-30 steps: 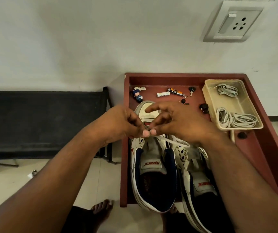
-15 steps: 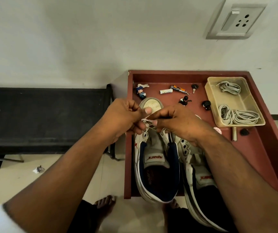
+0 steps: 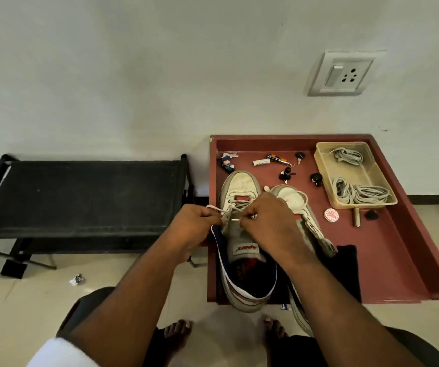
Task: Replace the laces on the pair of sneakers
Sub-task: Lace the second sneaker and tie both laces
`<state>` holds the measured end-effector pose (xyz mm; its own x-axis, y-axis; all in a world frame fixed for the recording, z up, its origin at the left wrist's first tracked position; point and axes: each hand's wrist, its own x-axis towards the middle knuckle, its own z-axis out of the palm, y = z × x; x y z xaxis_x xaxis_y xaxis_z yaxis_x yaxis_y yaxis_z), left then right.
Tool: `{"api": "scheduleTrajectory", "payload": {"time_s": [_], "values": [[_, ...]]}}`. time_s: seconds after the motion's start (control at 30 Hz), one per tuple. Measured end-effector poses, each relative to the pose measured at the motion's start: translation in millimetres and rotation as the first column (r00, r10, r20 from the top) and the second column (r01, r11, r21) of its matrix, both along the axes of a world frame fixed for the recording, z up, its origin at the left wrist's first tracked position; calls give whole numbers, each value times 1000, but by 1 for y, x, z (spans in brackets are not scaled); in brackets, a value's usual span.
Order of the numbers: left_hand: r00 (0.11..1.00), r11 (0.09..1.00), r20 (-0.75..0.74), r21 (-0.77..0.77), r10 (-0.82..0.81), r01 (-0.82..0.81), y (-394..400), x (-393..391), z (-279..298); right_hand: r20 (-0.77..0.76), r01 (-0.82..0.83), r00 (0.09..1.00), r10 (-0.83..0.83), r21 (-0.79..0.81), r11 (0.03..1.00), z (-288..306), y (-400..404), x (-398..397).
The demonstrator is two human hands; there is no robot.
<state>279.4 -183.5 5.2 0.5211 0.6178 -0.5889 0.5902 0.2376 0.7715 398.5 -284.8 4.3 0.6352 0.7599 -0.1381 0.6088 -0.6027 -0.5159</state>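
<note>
Both hands work low over the left sneaker [image 3: 242, 229] on the table [image 3: 388, 255], left hand [image 3: 195, 225] and right hand [image 3: 267, 223] each pinching a lace [image 3: 235, 211] end, probably to keep it taut for threading.

The hands are observed drawn slightly apart compared with one second ago, when their fingertips were pressed together above the left sneaker [image 3: 242, 234]. The left hand [image 3: 195, 226] is now found at the sneaker's left edge, pinching a length of lace [image 3: 214, 207] that was not visible there before. The right hand [image 3: 268, 223] is now seen pinching a lace tip [image 3: 235, 220] pointed toward the left eyelet row. The toe of the right sneaker [image 3: 291, 197], hidden by the right hand a second ago, is now exposed. A round badge [image 3: 331, 215] on the tabletop [image 3: 388, 250], covered one second ago, is now fully uncovered.
</note>
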Motion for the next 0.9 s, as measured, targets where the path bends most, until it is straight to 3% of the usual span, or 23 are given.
{"api": "scheduleTrajectory", "payload": {"time_s": [0.1,0.27,0.77,0.83,0.9], "values": [[998,996,40,-75,43,-40,-1,-1,-2,175,-4,984,13,-49,999,-6,4,-2],[997,982,68,-188,25,-11,11,1,-7,34,23,999,-23,-8,1000,-10,9,-1],[994,969,108,-244,-13,39,25,3,-15,73,-36,997,38,-23,999,-16,16,-7],[997,977,82,-210,-11,28,24,4,-16,110,-53,992,55,-26,998,-17,18,-9],[997,996,26,-50,-72,73,19,9,-17,131,-64,989,71,-54,996,-18,20,-10]]}}
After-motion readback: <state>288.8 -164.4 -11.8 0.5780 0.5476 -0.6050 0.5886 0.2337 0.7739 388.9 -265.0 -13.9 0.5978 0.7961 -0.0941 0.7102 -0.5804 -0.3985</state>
